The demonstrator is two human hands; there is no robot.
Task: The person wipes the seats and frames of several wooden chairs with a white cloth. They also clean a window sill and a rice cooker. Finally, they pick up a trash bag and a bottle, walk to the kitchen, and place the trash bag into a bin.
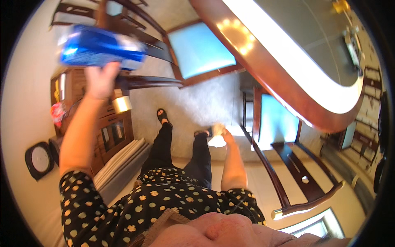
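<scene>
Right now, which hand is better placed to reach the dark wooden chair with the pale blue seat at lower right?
Right, probably: the right hand, holding a crumpled off-white wad, looks nearer that chair. The left hand is farther left, holding a glossy blue-and-white package.

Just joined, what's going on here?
A person is standing beside a dining table. Their raised left hand holds a blue package, blurred in the picture. Their lowered right hand holds a crumpled pale item, maybe a cloth or tissue; too blurred to tell. Two chairs with blue seats stand near the table, one farther ahead and one to the person's right. A wooden cabinet is on their left.
</scene>
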